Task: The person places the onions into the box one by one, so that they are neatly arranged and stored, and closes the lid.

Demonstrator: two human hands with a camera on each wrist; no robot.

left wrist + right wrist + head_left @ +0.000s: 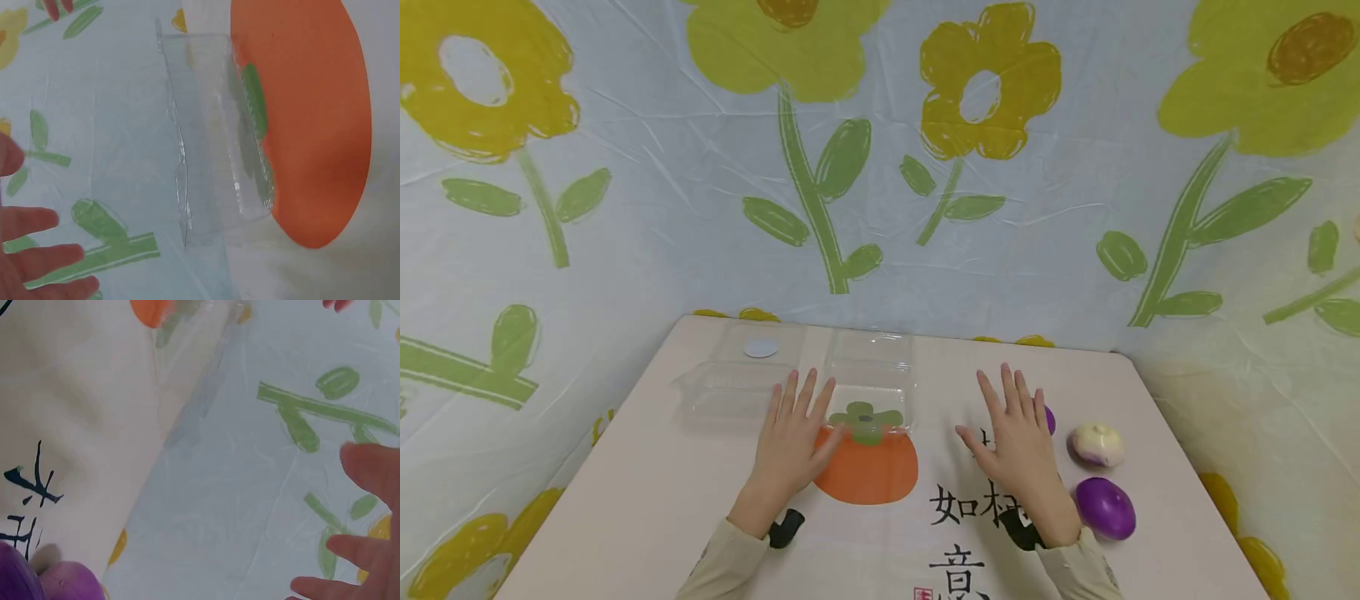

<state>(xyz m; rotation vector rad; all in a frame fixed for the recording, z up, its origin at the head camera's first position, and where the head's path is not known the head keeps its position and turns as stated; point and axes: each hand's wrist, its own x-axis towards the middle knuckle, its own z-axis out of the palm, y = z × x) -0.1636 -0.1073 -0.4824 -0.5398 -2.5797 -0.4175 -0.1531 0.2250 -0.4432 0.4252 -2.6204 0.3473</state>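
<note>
My left hand hovers with fingers spread, near a clear plastic clamshell box whose lid stands folded back. Left of it lies a second clear clamshell box, also opened, with a pale round label on its lid. My right hand is held up over the printed characters, fingers apart and holding nothing. Beside it on the right sit a white-and-purple turnip and a glossy purple round vegetable. Another purple one is mostly hidden behind the right fingers.
The pale tabletop carries a printed orange persimmon and black characters. A flower-patterned cloth hangs behind the table and along both sides. Dark straps circle both wrists.
</note>
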